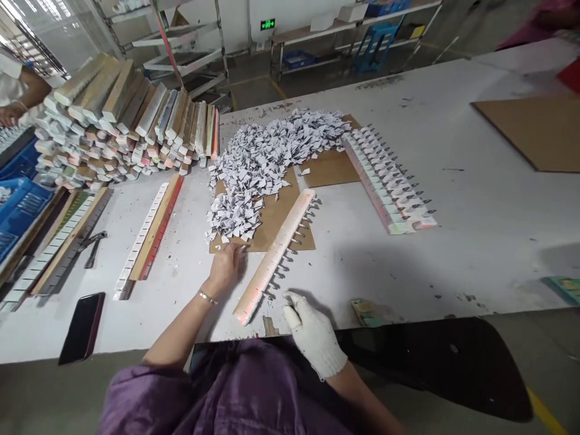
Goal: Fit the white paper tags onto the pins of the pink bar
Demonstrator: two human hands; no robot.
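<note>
My bare left hand [225,266] is at the front edge of a cardboard sheet [290,208], its fingers pressed together; anything between them is too small to name. A heap of small white paper pieces [258,157] lies just beyond it. Between my hands a pale pinkish bar [278,251] lies slanted on the table, with a row of small metal pieces sticking out along its right side. My right hand [312,329], in a white glove, hovers by the bar's near end with thumb and fingers curled close; whether they hold something is hidden.
Several similar bars with metal pieces [387,181] lie together at the right. Wooden bars [127,121] are stacked at the back left. A slotted strip [154,235], pliers [94,248], phone [82,328] and blue basket [22,211] are at the left. A person's arm [34,87] shows far left.
</note>
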